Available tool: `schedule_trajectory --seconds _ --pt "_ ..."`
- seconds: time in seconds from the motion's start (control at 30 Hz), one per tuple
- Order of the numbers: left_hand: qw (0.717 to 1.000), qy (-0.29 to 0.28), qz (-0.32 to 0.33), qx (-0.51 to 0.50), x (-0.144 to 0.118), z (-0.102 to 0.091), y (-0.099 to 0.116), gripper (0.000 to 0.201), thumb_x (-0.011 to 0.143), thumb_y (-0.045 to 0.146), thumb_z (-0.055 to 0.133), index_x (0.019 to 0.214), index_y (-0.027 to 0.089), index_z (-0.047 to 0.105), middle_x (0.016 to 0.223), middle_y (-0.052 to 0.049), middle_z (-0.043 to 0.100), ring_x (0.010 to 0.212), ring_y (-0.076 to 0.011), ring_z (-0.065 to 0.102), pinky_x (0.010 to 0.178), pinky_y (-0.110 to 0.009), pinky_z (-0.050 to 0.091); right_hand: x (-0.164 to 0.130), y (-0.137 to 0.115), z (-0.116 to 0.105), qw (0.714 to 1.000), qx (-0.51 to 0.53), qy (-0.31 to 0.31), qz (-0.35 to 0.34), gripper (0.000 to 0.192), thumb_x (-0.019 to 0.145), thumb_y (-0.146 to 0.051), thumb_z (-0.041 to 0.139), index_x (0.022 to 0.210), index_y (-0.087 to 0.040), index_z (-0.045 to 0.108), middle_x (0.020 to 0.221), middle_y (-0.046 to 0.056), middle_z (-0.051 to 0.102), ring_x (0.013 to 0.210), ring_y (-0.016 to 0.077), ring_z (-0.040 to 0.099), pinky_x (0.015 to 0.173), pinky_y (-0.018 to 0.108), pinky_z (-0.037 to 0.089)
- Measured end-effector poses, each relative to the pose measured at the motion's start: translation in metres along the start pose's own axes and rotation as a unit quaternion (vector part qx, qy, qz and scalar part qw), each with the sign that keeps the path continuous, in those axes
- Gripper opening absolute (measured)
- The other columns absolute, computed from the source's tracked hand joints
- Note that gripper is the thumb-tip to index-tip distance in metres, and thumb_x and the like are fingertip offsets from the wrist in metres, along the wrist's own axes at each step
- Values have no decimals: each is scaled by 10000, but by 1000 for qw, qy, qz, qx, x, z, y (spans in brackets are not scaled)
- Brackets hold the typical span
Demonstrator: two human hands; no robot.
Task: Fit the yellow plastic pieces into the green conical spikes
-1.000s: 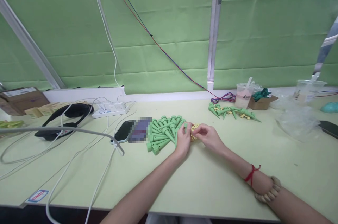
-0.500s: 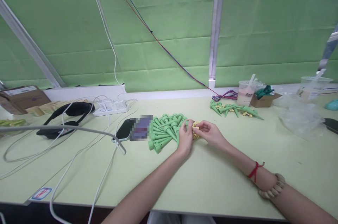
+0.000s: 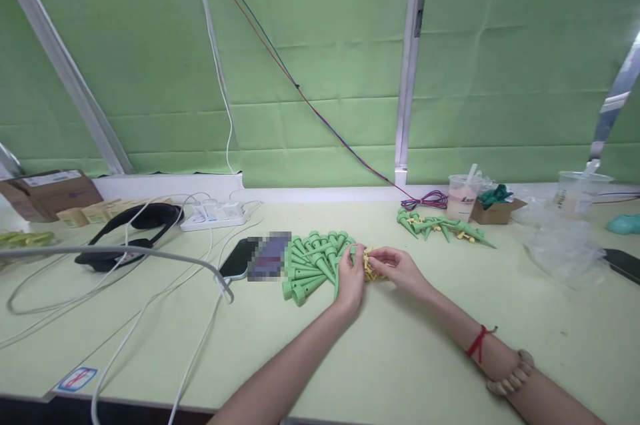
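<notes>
My left hand is closed around a green plastic spike; its round head shows above the fingers and most of its body is hidden by the hand. Just to the right lies a small heap of yellow plastic pieces. Over that heap, my right hand pinches with thumb and fingertips at a yellow piece, whose exact shape is too small to make out. A fanned pile of green spikes with hollow round heads lies left of my left hand, close against it.
Left of the pile are a phone and a blurred-out rectangle. Farther left lie headphones, a power strip and loose white cables. At the back right are more green spikes with yellow parts, a drink cup and plastic bags.
My right fingertips have gone from close beside the left hand's spike down to the yellow heap. The left hand keeps its grip. The whole view has tilted slightly upward.
</notes>
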State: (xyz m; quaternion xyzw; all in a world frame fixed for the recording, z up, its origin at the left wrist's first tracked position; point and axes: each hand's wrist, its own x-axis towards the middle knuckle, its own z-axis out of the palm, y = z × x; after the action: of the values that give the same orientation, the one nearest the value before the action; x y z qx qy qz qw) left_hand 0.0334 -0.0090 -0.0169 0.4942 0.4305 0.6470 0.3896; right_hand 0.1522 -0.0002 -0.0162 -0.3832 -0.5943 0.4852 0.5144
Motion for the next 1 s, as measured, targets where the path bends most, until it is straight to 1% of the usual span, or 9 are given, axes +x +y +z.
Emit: schedule_trajectory --seconds 0.27,0.4,0.47,0.57,0.67,0.73,0.83,0.93,1.0 --pt "1000 -6 3 21 3 -3 -2 366 799 532 466 791 178 559 564 3 505 625 -157 535 579 -250 435 2 2 0 999 36 -1 24 515 493 -514 790 838 -145 690 835 82 691 802 199 638 801 365 504" --pt "1000 -13 4 25 3 -2 -2 374 796 544 465 795 182 559 568 -3 512 619 -161 537 568 -254 433 1 2 2 998 39 -14 43 516 564 -579 722 833 -140 701 811 85 692 788 200 639 785 368 502" --pt "1000 -15 2 27 3 -2 -1 376 794 548 468 797 184 562 570 -6 517 610 -162 537 562 -257 432 0 2 2 998 45 -19 45 517 544 -564 743 841 -143 699 828 85 693 790 196 638 779 357 500" --pt "1000 -14 -3 24 2 0 1 371 791 543 480 801 183 570 563 -4 516 585 -160 534 544 -259 428 0 1 2 998 46 -12 47 550 535 -541 759 935 -171 683 901 79 687 794 178 633 705 306 504" --pt "1000 -19 -11 19 1 1 3 347 783 522 511 813 181 572 541 7 497 540 -150 518 510 -252 417 1 1 2 998 28 -29 53 521 628 -605 656 868 -144 691 784 64 681 683 148 618 623 276 488" --pt "1000 -19 -13 21 1 2 3 339 782 516 520 823 183 567 515 23 470 493 -134 491 475 -240 398 1 0 1 999 9 -29 30 484 637 -577 660 816 -128 694 755 63 683 667 145 614 638 278 487" --pt "999 -11 -30 28 0 1 5 376 791 543 494 861 180 559 448 58 395 381 -103 398 390 -221 330 2 -2 -3 998 -51 1 -26 410 641 -485 693 846 -131 700 817 81 698 704 168 626 656 293 495" --pt "997 -6 -76 25 2 -1 7 444 822 581 409 942 173 534 386 96 299 288 -77 265 314 -200 228 4 -6 -10 988 -127 37 -79 339 688 -433 659 855 -142 707 810 87 701 704 191 634 625 302 502" --pt "996 -6 -82 23 2 -2 9 475 833 603 361 968 176 519 367 105 269 270 -71 225 292 -188 190 5 -7 -16 980 -167 66 -91 306 736 -423 611 840 -152 709 778 84 703 701 201 639 622 310 505"
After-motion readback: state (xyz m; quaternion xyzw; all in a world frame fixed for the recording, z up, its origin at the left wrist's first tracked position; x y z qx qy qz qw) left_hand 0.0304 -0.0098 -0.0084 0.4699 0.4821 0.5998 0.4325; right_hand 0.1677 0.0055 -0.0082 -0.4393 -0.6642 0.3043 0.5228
